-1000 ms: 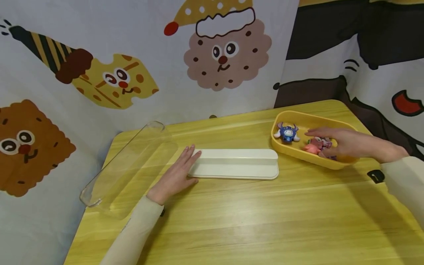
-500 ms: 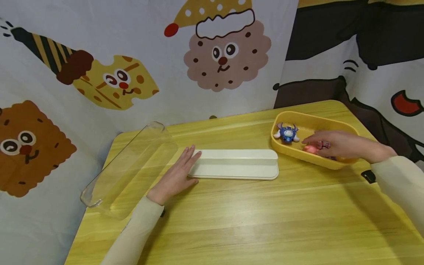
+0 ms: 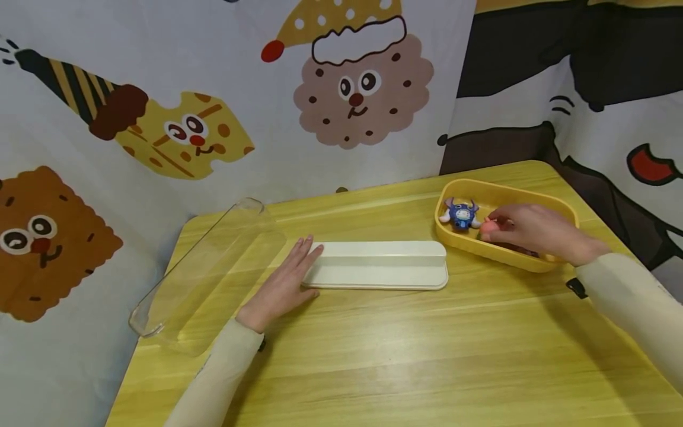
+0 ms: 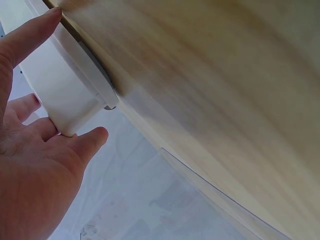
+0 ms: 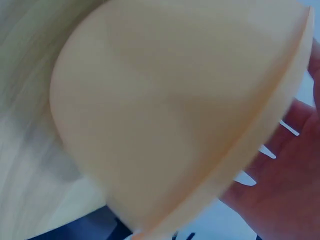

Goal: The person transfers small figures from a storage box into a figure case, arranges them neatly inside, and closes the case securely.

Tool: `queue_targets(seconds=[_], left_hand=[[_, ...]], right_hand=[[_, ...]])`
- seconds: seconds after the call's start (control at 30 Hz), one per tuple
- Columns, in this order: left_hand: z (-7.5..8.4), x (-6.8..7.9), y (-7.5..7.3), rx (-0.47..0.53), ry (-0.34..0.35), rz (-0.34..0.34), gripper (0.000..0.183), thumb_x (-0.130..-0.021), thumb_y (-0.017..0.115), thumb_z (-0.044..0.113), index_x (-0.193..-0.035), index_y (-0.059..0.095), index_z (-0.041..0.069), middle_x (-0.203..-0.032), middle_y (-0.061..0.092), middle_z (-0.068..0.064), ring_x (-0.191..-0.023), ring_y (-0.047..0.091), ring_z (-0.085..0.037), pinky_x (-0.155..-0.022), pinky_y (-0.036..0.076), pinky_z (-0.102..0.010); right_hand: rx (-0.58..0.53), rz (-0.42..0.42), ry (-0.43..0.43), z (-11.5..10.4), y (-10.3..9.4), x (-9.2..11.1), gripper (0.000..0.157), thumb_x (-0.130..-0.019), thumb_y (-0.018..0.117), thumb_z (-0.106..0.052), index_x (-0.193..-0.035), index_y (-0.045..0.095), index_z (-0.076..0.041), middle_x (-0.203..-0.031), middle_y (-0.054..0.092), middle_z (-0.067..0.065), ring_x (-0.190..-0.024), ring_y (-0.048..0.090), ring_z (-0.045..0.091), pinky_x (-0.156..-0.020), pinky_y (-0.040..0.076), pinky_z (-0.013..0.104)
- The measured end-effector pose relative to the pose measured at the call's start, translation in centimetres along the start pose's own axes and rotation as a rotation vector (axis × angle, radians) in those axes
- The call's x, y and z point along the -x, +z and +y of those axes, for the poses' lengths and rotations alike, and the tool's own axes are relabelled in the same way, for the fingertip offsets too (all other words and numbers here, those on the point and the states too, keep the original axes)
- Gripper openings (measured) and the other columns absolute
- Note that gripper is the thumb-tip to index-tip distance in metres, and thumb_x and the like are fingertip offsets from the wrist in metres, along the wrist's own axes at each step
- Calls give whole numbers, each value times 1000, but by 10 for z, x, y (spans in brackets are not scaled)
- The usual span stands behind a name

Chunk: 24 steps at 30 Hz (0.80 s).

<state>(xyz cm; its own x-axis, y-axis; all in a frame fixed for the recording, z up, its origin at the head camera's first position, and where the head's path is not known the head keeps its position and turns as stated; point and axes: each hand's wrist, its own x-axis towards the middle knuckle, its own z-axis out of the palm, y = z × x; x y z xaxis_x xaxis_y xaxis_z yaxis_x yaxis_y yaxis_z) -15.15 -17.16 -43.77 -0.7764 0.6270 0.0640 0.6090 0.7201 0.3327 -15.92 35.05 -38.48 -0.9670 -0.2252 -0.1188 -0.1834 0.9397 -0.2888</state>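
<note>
Picking seems underway: pink toy [image 3: 488, 227] pinched by right hand [image 3: 539, 228] in right-side yellow tray [image 3: 472, 248]; white base [image 3: 376, 274] touched by spread left hand [image 3: 280, 289]; lift probably needed next.

Indoors, room type unclear: cartoon-printed cloth [image 3: 277, 112] behind a table [image 3: 395, 356].

Bare left hand [image 3: 280, 287] lies back up, fingers extended, thumb spread apart; its arm, in a long cream fabric left sleeve [image 3: 219, 365], slants in from bottom left. Bare right hand [image 3: 539, 228] has fingers bent toward thumb, pinching; its arm, in a matching cream fabric right sleeve [image 3: 629, 311], extends from lower right. Hands well apart.
</note>
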Motion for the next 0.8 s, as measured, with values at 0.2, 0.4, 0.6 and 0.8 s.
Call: queue_targets(seconds=[0.2, 0.4, 0.6, 0.8], left_hand=[[0, 0, 1, 0, 6, 11, 99, -86, 88, 18, -164, 28, 7, -171, 12, -19, -157, 13, -38, -122, 30, -54], [-1, 1, 1, -5, 3, 14, 100, -85, 88, 19, -164, 28, 6, -171, 14, -21, -157, 14, -40, -122, 30, -54], [0, 1, 1, 13, -5, 7, 99, -86, 87, 19, -164, 27, 8, -172, 12, -19, -158, 12, -38, -122, 30, -55], [-1, 0, 2, 8, 6, 12, 99, -86, 87, 18, -164, 28, 8, -172, 12, -19, -158, 11, -37, -122, 30, -55]], right_hand=[[-32, -27, -75, 8, -13, 9, 73, -90, 80, -46, -140, 58, 2, -114, 66, 15, -96, 61, 28, -85, 56, 51], [-82, -60, -168, 13, -18, 10, 73, -88, 85, -30, -148, 53, -3, -147, 53, 22, -123, 57, 40, -102, 48, 66], [-104, -102, -283, 14, -12, 4, 68, -90, 83, -19, -149, 53, -4, -147, 54, 24, -131, 53, 45, -105, 45, 66], [-75, -97, -329, 13, -7, 1, 59, -89, 80, -5, -145, 59, -3, -132, 66, 14, -108, 62, 23, -93, 56, 47]])
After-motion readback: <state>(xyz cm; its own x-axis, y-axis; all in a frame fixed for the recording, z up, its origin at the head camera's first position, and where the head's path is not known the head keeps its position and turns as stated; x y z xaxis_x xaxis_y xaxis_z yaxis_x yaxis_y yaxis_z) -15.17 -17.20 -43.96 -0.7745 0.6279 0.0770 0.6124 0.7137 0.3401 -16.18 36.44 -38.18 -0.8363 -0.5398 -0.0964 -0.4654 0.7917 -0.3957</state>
